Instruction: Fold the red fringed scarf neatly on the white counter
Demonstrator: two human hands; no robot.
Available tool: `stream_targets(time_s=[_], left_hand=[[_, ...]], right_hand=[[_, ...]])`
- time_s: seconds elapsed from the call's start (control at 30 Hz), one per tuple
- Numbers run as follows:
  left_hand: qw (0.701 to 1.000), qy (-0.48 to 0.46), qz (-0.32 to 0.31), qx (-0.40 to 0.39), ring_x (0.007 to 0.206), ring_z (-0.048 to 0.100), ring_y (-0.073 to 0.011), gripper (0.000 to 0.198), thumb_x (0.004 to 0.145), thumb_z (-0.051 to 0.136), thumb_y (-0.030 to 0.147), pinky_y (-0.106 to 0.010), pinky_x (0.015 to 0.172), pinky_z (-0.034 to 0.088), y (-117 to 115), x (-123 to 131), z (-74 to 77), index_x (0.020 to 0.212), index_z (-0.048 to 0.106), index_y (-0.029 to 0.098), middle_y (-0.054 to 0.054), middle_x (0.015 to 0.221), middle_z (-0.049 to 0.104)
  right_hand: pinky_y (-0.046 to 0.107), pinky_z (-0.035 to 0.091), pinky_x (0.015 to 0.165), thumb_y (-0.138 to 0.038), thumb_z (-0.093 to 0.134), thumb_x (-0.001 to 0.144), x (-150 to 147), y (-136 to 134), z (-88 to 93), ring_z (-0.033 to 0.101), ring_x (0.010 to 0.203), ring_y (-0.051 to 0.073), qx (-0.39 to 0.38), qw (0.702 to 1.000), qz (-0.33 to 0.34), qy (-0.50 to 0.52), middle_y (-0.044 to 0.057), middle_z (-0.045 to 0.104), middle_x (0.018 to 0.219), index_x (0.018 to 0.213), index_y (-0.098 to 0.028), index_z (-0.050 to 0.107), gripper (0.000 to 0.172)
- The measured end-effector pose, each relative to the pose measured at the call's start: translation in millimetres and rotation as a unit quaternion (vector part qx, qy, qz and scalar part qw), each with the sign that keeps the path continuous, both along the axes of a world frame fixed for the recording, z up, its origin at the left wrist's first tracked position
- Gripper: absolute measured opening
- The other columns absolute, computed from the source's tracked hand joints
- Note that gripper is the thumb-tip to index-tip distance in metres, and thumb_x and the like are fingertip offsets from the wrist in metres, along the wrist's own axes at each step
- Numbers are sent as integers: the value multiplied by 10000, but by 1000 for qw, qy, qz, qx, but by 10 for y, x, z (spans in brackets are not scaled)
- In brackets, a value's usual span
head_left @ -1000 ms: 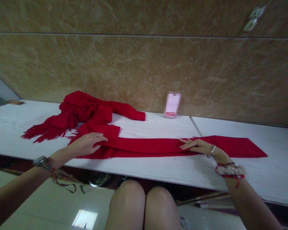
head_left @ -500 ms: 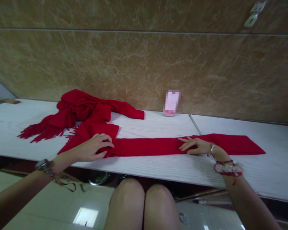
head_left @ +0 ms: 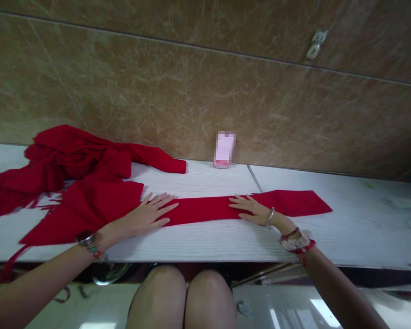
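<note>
A red scarf (head_left: 202, 210) lies along the white wood-grain tabletop (head_left: 205, 242), its middle folded into a long narrow strip. Resting flat on the left part of this strip is my left hand (head_left: 152, 212), fingers spread, a ring on one of them. Farther right, my right hand (head_left: 251, 211) also presses on the strip with its fingers stretched out. The right end of the scarf fans into a wider, pointed shape. To the left, the cloth widens into a loose, creased part beside a heaped, fringed bunch of red fabric (head_left: 78, 155).
A phone with a pixelated pink screen (head_left: 224, 150) leans on the brown marbled wall (head_left: 192, 91). A white socket piece (head_left: 316, 44) is fixed higher up. My knees (head_left: 188, 292) are under the front edge, near a round glassy object (head_left: 109, 273).
My left hand has gone from curled fingers to a flat, spread palm on the strip. Loose cloth on the left now reaches nearer the front edge. The view has shifted and tilted.
</note>
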State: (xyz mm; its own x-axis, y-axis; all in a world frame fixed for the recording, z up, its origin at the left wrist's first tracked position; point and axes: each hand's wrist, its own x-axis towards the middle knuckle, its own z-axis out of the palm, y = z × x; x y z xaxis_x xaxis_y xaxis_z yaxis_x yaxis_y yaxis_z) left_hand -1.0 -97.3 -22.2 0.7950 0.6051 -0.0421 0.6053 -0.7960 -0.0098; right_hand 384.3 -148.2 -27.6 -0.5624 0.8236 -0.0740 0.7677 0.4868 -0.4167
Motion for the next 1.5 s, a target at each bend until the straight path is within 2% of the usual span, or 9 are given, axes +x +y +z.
stream_targets(time_s=[0.17, 0.33, 0.47, 0.57, 0.77, 0.9, 1.13, 1.33, 1.5], left_hand=[[1000, 11, -12, 10, 1306, 178, -245, 484, 886, 312, 411, -497, 1029, 72, 56, -95, 14, 1350, 265, 284, -52, 1427, 246], [999, 4, -33, 17, 1299, 195, -289, 598, 802, 423, 517, -492, 1024, 153, 147, -257, 68, 1328, 336, 247, -81, 1412, 276], [996, 0, -91, 13, 1275, 279, -222, 461, 842, 360, 280, -416, 1040, 192, 128, -263, 134, 1300, 391, 241, -59, 1394, 321], [991, 8, -133, -16, 1279, 270, -183, 588, 770, 329, 90, -404, 1050, 186, 61, -189, 141, 1330, 326, 271, -13, 1385, 344], [993, 56, -105, -1, 1302, 207, -204, 870, 587, 292, -77, -513, 1039, 118, 114, -139, 161, 1360, 207, 314, 9, 1406, 300], [991, 56, -103, 62, 1305, 198, -200, 804, 664, 259, -86, -519, 1040, 73, 188, -137, 262, 1351, 230, 329, 18, 1398, 315], [992, 70, -103, -30, 1296, 224, -159, 801, 662, 239, -83, -393, 1016, 260, 82, -194, 115, 1362, 205, 305, 21, 1403, 299], [991, 72, -104, -48, 1311, 175, -177, 803, 643, 279, -67, -425, 1028, 222, 15, -150, 244, 1338, 264, 336, 45, 1410, 280], [993, 60, -76, -74, 1305, 193, -189, 834, 630, 267, -73, -469, 1019, 226, -58, -222, 179, 1355, 200, 334, 21, 1415, 271]], right_hand=[[538, 172, 1021, -304, 376, 867, 26, -100, 20, 249, 1285, 251, 61, 994, -62, -68, 96, 321, 1391, 1322, -243, 351, 459], [528, 211, 1022, -309, 473, 823, 57, -223, 49, 296, 1266, 258, 128, 987, -27, -94, 122, 389, 1349, 1286, -193, 410, 482], [454, 294, 1015, -105, 381, 820, 104, -224, 41, 413, 1199, 216, 173, 977, -3, -126, 112, 510, 1251, 1212, -177, 502, 416], [424, 355, 985, -43, 341, 811, 138, -206, 32, 453, 1167, 202, 204, 969, -4, -138, 98, 527, 1235, 1218, -193, 495, 460], [388, 409, 943, -30, 306, 846, 167, -215, 21, 415, 1197, 190, 251, 945, 43, -206, 104, 479, 1285, 1276, -185, 418, 471], [425, 382, 959, -53, 304, 861, 179, -228, 49, 334, 1250, 209, 286, 931, 22, -226, 84, 444, 1318, 1301, -209, 379, 473], [419, 347, 978, 44, 296, 769, 145, -314, 108, 306, 1262, 200, 179, 950, 11, -257, 31, 405, 1350, 1319, -263, 347, 632], [420, 300, 1008, 86, 269, 682, 157, -291, 120, 267, 1281, 166, 137, 963, -20, -232, 22, 368, 1373, 1316, -265, 352, 729], [463, 262, 1018, 79, 265, 669, 230, -280, 77, 236, 1293, 180, 123, 967, -38, -222, 22, 338, 1390, 1317, -276, 350, 743]])
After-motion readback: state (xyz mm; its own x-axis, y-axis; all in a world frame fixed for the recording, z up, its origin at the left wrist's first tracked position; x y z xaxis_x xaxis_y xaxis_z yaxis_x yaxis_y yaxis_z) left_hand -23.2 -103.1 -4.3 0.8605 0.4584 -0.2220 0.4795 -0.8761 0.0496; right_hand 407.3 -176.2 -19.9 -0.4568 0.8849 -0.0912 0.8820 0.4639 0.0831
